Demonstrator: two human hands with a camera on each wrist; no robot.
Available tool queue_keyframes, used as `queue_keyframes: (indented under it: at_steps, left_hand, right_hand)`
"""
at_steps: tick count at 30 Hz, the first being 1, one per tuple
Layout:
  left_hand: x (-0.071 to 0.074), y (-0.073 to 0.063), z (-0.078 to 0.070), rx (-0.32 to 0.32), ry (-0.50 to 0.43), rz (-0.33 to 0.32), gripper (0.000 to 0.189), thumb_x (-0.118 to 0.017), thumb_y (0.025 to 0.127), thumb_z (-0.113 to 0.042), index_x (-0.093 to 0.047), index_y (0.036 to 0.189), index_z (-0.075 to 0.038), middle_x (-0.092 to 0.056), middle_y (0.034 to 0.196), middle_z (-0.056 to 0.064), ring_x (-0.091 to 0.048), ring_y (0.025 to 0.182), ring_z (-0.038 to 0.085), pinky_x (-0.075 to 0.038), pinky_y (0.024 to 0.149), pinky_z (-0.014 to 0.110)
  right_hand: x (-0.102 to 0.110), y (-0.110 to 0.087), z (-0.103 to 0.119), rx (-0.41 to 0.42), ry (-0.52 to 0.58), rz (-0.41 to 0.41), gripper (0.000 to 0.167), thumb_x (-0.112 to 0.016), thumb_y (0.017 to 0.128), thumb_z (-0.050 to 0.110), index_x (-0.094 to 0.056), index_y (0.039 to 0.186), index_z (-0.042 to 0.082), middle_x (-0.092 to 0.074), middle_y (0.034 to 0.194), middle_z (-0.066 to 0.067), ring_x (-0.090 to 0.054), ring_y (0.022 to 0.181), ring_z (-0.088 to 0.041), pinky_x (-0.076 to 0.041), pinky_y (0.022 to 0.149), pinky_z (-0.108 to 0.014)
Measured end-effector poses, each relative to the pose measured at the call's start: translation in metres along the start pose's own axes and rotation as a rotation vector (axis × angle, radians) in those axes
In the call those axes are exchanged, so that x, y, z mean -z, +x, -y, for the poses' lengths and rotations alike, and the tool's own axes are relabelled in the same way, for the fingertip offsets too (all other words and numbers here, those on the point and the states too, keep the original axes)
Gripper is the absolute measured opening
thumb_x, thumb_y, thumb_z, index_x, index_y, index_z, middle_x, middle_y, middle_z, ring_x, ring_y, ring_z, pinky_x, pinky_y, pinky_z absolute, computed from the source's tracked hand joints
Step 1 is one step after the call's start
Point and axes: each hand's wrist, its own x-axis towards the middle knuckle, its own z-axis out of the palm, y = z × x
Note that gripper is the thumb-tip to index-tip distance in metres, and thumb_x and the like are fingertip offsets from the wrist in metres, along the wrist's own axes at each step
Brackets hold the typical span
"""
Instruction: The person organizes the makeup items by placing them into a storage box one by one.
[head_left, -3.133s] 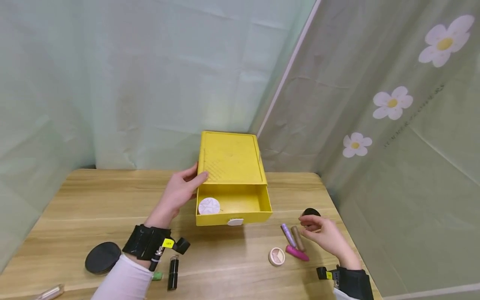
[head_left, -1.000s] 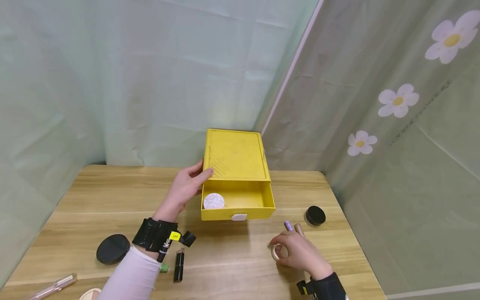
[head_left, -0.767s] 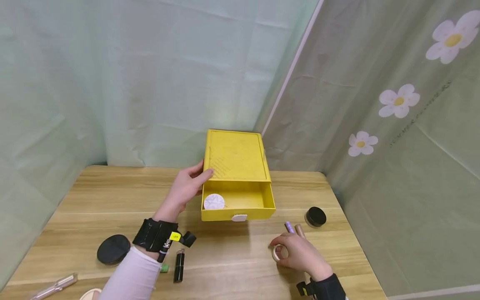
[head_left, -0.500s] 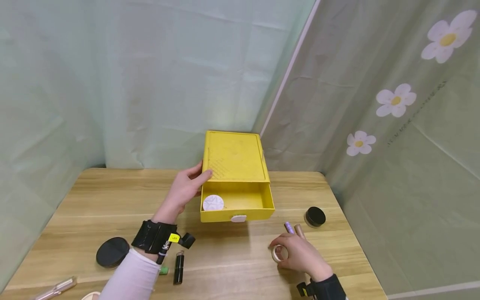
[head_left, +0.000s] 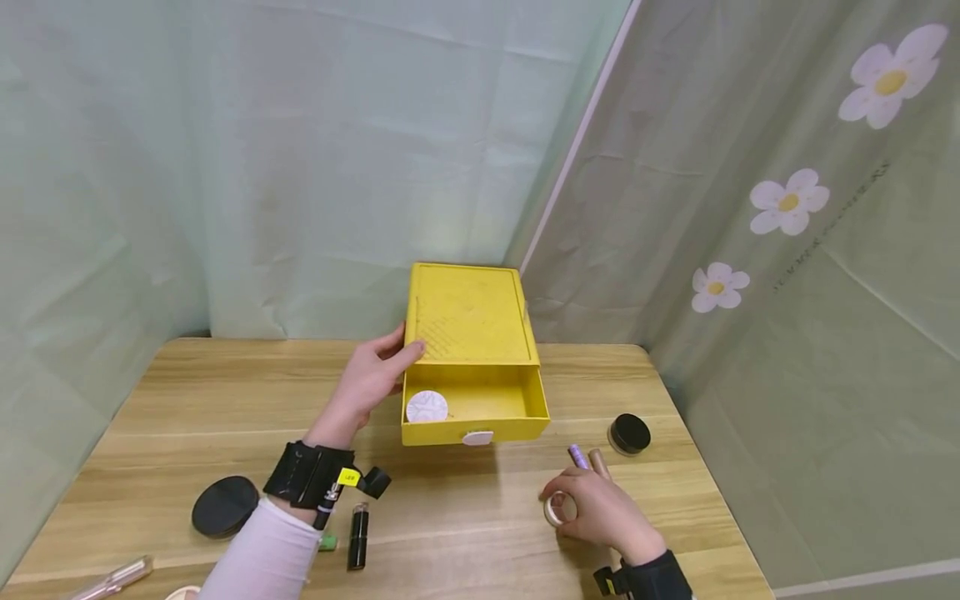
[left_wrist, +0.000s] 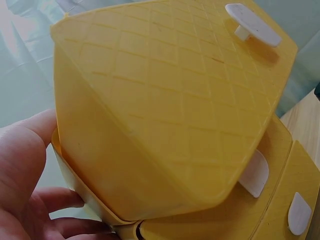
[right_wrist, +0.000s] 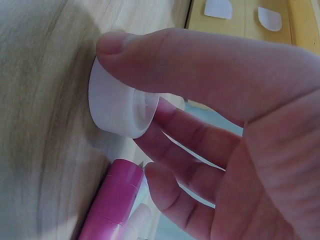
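Observation:
My left hand (head_left: 371,379) grips the near left corner of a yellow drawer box (head_left: 472,312), thumb on its top and fingers along its side. The top drawer (head_left: 517,429) is pulled out, with a round white patterned disc (head_left: 427,407) at its left. In the left wrist view the drawer's underside (left_wrist: 165,100) juts out over lower drawer fronts with white knobs (left_wrist: 255,172). My right hand (head_left: 609,512) pinches a small round white pot (right_wrist: 112,105) between thumb and fingers, low at the table. Beside that hand lies a magenta tube (right_wrist: 112,195), which it hides in the head view.
Purple (head_left: 577,455) and brown (head_left: 598,462) tubes lie just beyond my right hand, near a black-lidded jar (head_left: 629,434). At left are a black round compact (head_left: 224,506), a black lipstick tube (head_left: 358,537), a small green item (head_left: 327,542) and a clear tube (head_left: 116,577).
From beside the black-lidded jar, my right hand has come left and nearer to me, and taken hold of the small pot. My left hand has kept its grip on the box.

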Motion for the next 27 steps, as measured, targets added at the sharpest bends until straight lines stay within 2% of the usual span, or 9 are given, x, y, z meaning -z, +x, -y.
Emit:
queue_keyframes:
  at_steps: [7, 13, 17, 20, 27]
  left_hand:
    - [-0.0003, -0.0004, -0.0003, 0.001, -0.001, -0.005, 0.083, -0.072, 0.101, -0.051, -0.033, 0.168, -0.019, -0.036, 0.171, 0.01, -0.051, 0.145, 0.035, -0.052, 0.106, 0.056]
    - [-0.0003, -0.0004, 0.0012, 0.0, -0.007, 0.0, 0.083, -0.073, 0.101, -0.05, -0.034, 0.168, -0.019, -0.037, 0.17, 0.01, -0.051, 0.144, 0.034, -0.053, 0.105, 0.056]
    - [0.0003, -0.0006, 0.0014, 0.002, -0.012, 0.001, 0.083, -0.073, 0.101, -0.05, -0.034, 0.168, -0.019, -0.037, 0.17, 0.01, -0.051, 0.144, 0.034, -0.053, 0.105, 0.055]
    - [0.0006, -0.0005, 0.0016, 0.003, -0.015, 0.0, 0.083, -0.073, 0.101, -0.05, -0.034, 0.168, -0.019, -0.036, 0.171, 0.01, -0.051, 0.145, 0.034, -0.052, 0.106, 0.056]
    - [0.0004, -0.0004, 0.0017, 0.001, -0.005, 0.0, 0.083, -0.073, 0.101, -0.051, -0.034, 0.168, -0.019, -0.037, 0.17, 0.01, -0.051, 0.144, 0.034, -0.052, 0.106, 0.057]
  right_hand:
    - [-0.0005, 0.0014, -0.001, -0.012, -0.001, -0.004, 0.035, -0.091, 0.073, 0.011, -0.078, 0.104, 0.021, -0.065, 0.095, 0.017, -0.063, 0.099, -0.009, -0.021, 0.118, -0.077]
    - [-0.0018, 0.0009, -0.0011, -0.014, -0.011, -0.003, 0.036, -0.093, 0.072, 0.014, -0.078, 0.105, 0.021, -0.069, 0.1, 0.016, -0.067, 0.11, -0.016, -0.022, 0.117, -0.078]
    - [-0.0025, 0.0014, -0.0017, -0.019, -0.013, -0.01, 0.037, -0.094, 0.072, 0.017, -0.078, 0.106, 0.022, -0.069, 0.101, 0.016, -0.067, 0.109, -0.016, -0.024, 0.117, -0.077]
    - [-0.0031, 0.0022, -0.002, -0.025, -0.007, -0.013, 0.035, -0.093, 0.074, 0.02, -0.078, 0.105, 0.022, -0.068, 0.098, 0.016, -0.066, 0.106, -0.014, -0.023, 0.117, -0.077]
    - [-0.0044, 0.0018, -0.0006, -0.023, 0.001, -0.035, 0.032, -0.092, 0.079, 0.022, -0.078, 0.107, 0.021, -0.07, 0.098, 0.015, -0.069, 0.115, -0.023, -0.022, 0.117, -0.078]
